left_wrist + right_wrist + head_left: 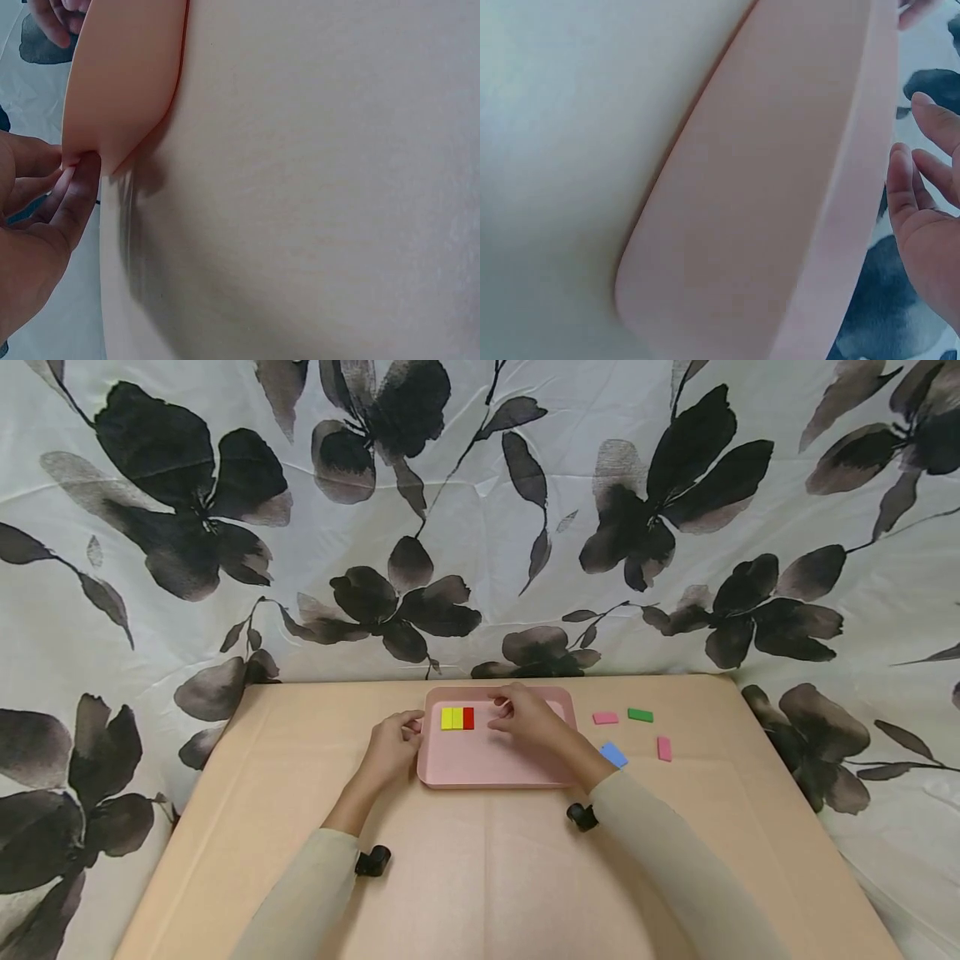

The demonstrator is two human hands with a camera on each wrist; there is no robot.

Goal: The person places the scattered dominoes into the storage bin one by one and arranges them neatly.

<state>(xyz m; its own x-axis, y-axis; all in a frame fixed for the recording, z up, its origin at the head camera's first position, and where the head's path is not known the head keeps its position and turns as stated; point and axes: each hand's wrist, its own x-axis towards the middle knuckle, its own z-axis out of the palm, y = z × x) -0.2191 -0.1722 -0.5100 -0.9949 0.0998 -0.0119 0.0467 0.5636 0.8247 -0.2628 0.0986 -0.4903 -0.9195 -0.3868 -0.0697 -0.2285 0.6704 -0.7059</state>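
Note:
A pink tray (480, 764) lies at the far side of the table. In it, yellow tiles (452, 718) and a red tile (468, 718) sit side by side near the upper left. My left hand (392, 747) pinches the tray's left edge; the left wrist view shows its thumb and fingers on either side of the rim. Over the tray's right half hovers my right hand (534, 720), thumb and fingers bent and apart. Nothing shows between those fingers in the right wrist view, where the tray wall (840, 202) stands beside them.
Right of the tray, a blue tile (613, 754), a green tile (641, 715) and two pink tiles, one (605, 717) nearer the tray and one (664, 748) farther right, lie on the tan table (480, 868). A floral cloth (480, 510) hangs behind.

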